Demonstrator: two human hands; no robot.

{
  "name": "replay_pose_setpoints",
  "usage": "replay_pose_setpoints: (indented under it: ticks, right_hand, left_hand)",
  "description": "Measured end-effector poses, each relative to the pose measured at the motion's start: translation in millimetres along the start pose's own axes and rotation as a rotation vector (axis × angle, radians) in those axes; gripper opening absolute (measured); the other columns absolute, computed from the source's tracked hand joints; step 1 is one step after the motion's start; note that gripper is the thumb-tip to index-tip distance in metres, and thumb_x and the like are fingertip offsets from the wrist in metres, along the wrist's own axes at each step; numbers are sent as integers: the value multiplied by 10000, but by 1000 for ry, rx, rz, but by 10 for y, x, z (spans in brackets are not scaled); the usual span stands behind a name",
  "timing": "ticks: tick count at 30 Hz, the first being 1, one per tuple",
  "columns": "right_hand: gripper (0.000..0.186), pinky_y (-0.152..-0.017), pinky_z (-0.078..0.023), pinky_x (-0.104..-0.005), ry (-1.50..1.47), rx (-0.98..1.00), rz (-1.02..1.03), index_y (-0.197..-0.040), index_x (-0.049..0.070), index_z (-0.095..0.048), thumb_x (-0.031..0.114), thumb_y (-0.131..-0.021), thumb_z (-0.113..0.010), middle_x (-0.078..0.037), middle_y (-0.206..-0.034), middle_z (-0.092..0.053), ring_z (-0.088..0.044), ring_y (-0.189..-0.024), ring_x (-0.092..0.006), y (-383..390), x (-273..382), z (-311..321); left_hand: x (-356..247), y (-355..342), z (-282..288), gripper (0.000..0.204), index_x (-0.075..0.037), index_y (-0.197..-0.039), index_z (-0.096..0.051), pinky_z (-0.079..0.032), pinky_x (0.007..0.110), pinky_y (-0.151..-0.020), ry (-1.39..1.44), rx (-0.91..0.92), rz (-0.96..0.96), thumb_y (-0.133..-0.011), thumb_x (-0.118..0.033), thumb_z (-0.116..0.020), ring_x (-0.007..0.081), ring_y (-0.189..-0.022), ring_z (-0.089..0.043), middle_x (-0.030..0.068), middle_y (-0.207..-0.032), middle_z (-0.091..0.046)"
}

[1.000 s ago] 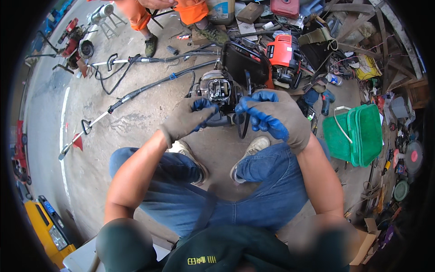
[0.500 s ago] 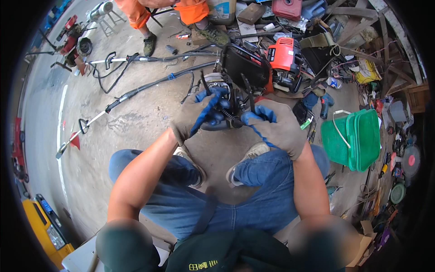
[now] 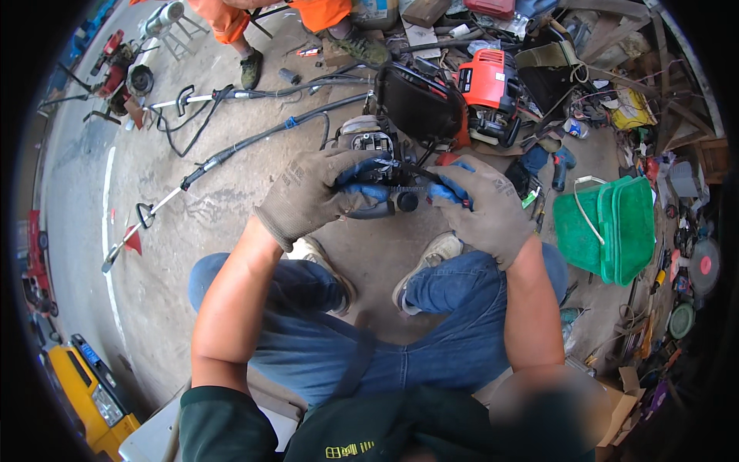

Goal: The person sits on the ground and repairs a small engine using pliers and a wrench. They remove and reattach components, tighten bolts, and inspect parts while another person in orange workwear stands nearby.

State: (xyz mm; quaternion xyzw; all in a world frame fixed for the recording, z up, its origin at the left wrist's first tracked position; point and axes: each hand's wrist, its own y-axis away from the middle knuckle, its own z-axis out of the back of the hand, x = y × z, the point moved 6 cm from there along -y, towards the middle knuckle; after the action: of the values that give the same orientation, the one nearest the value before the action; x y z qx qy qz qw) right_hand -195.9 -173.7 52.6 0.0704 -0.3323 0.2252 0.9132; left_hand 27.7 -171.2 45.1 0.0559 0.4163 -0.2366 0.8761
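Both my hands wear grey gloves with blue palms and fingertips. They meet over a small engine (image 3: pixel 368 141) on the ground in front of my feet. Between them runs a slim black piece (image 3: pixel 417 170) with a greyish end at the left; its kind cannot be made out. My left hand (image 3: pixel 327 185) pinches the greyish end. Closed round the other end is my right hand (image 3: pixel 481 206). Below the piece a round black knob (image 3: pixel 406 202) shows on the engine's near side. My gloves hide part of the engine.
A black backpack frame (image 3: pixel 419 100) and a red-orange engine (image 3: pixel 489 81) lie beyond. Long-shafted trimmers (image 3: pixel 223 158) stretch left. A green bucket (image 3: pixel 608 231) and a cordless drill (image 3: pixel 563 165) are at right, before piled clutter. Another person's orange-clad legs (image 3: pixel 319 14) show at the far side.
The black piece stood up in two dark lengths, one by each hand; now it lies nearly level between them. My left hand has turned inward and the view has shifted slightly.
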Motion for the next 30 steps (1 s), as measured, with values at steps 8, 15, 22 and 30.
replay_pose_setpoints:
  ticks: [8,15,22,30]
  right_hand:
    - [371,-830,-521,-437,-70,-2,-79,-1222,89,-676,168,-860,-670,-182,-1039,-657,-654,-949,-377,-39,-16,83]
    - [388,-841,-515,-446,-29,-51,9,-1228,91,-676,146,-844,-672,-182,-1046,-657,-644,-959,-392,-49,8,81]
    - [391,-853,-511,-453,47,-93,56,-1206,84,-684,129,-817,-679,-178,-1035,-663,-643,-954,-388,-41,58,86]
    - [387,-860,-514,-454,27,-57,35,-1181,67,-689,121,-797,-690,-179,-1044,-668,-645,-963,-391,-29,29,111]
  left_hand:
    - [-56,48,81,585,-107,-1260,-678,-549,404,-785,-103,-60,-79,-727,-291,-836,349,-903,-692,149,-1016,-699]
    - [-220,70,127,610,-139,-1299,-677,-514,402,-675,-310,-152,-127,-735,-321,-823,326,-773,-657,128,-900,-658]
    - [-264,89,161,597,-156,-1304,-681,-490,388,-627,-342,-146,-176,-748,-333,-808,293,-713,-628,107,-824,-608]
    - [-220,84,184,570,-155,-1294,-690,-490,381,-627,-359,-161,-178,-747,-263,-809,288,-708,-621,100,-803,-595]
